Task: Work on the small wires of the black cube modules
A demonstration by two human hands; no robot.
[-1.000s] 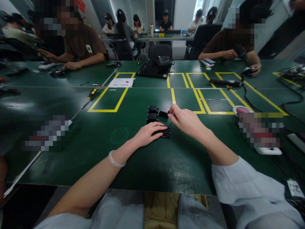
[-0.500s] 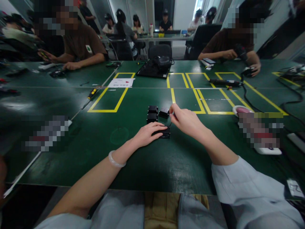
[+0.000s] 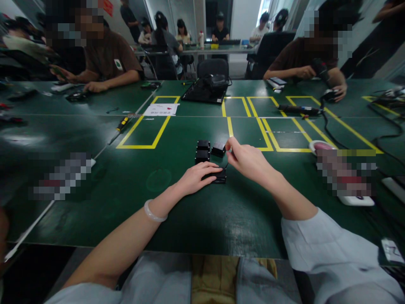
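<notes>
My left hand [image 3: 196,177] lies over a black block [image 3: 220,179] on the green table [image 3: 190,223], fingers close together across its top and thumb along its near side, so they hold it steady between them; most of it is hidden under my palm and only its right end shows. My right hand [image 3: 248,159] is just to the right and a little farther off, thumb and forefinger pinched on a thin dark rod [image 3: 226,166]. Its upper part is lost inside my fingers, and its lower tip reaches the right end of the block, too small for me to tell what it meets there. Just left of my right fingertips sits a loose block [image 3: 218,148], tilted askew. Left of that, a row of blocks [image 3: 203,151] runs away from me, its near end cut off by my left fingers. Off to the right, a white-edged thing [image 3: 356,200] is mostly blurred into squares, so I can't make it out.
</notes>
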